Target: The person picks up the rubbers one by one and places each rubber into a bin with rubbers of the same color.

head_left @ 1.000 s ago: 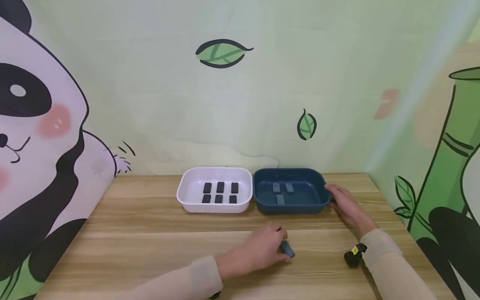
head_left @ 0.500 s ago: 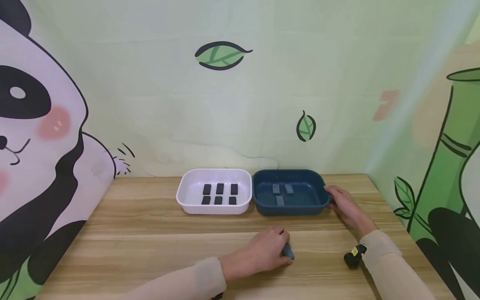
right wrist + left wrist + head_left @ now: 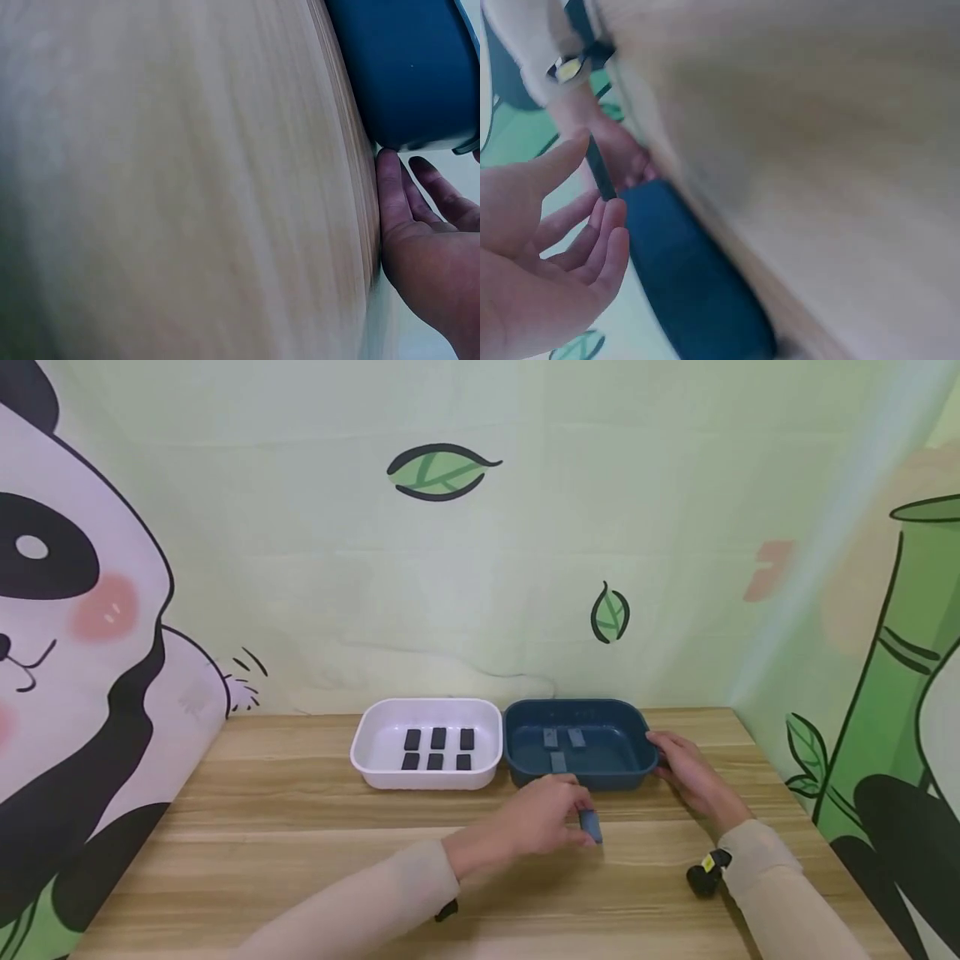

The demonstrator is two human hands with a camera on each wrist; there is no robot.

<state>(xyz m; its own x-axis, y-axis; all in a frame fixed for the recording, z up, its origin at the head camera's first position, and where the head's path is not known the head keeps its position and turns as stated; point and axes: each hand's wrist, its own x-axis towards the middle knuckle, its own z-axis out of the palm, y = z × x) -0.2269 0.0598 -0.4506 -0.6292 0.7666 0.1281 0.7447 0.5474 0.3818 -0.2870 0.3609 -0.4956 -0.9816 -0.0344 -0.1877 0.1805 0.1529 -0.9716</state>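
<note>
My left hand (image 3: 536, 817) pinches a small flat blue-grey rectangular block (image 3: 590, 827) between thumb and fingertips, in front of the dark blue bin (image 3: 585, 781). In the left wrist view the block (image 3: 600, 169) is seen edge-on, raised off the table. Against the right end of the bin, my right hand (image 3: 690, 770) touches the wall near the rim. The right wrist view shows that hand's fingers (image 3: 391, 187) fairly straight, a fingertip at the bin's lower edge. Inside the blue bin lie three similar blue-grey blocks (image 3: 576, 738).
A white bin (image 3: 360, 756) stands left of the blue one, their ends close together. It holds several black blocks (image 3: 438, 738) in two rows. Both stand near the wooden table's (image 3: 285, 793) back edge, before a printed cloth backdrop (image 3: 480, 568).
My left hand has lifted the block from the table and carried it forward, closer to the blue bin. My right hand stays at the bin's end.
</note>
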